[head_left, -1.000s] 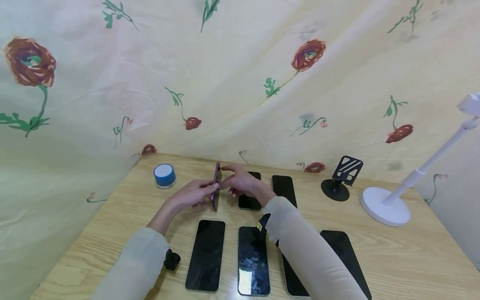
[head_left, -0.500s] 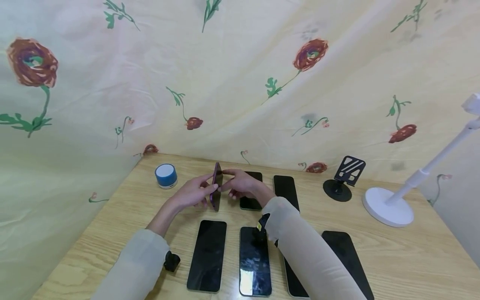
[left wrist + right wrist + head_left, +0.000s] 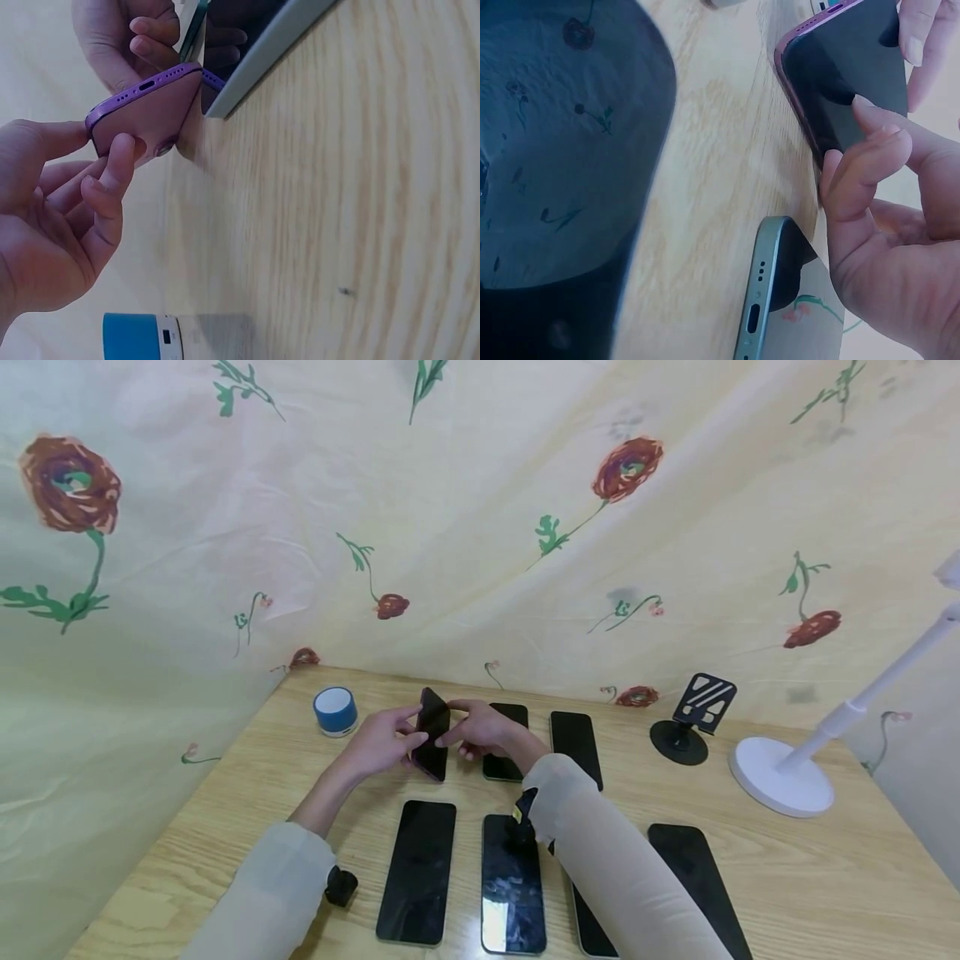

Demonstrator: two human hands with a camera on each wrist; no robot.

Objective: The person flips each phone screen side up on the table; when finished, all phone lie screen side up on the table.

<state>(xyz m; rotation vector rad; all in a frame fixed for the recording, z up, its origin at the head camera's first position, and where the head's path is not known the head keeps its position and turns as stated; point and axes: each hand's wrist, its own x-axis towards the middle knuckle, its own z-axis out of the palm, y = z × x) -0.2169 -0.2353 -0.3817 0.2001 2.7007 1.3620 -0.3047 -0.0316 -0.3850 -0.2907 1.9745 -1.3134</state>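
Note:
A purple smartphone (image 3: pixel 432 727) is tilted up on edge near the back of the table, its dark screen turned toward the right and the head camera. My left hand (image 3: pixel 377 742) holds it from the left; in the left wrist view the thumb is on one edge and fingers touch the pink-purple back (image 3: pixel 154 112). From the other side my right hand (image 3: pixel 486 728) pinches the phone, thumb on the screen and a finger at its edge in the right wrist view. Just right of it lies a green-edged phone (image 3: pixel 759 300), partly hidden by the right hand in the head view.
Several dark phones lie flat, including a front-left phone (image 3: pixel 417 872), a glossy front-middle phone (image 3: pixel 513 885) and a back phone (image 3: pixel 576 747). A blue-and-white cylinder (image 3: pixel 335 712) stands left, a black phone stand (image 3: pixel 678 742) and white lamp base (image 3: pixel 782 777) right.
The purple phone has turned from nearly edge-on, so more of its screen faces the head camera. Both hands stay on it. The head view has shifted slightly.

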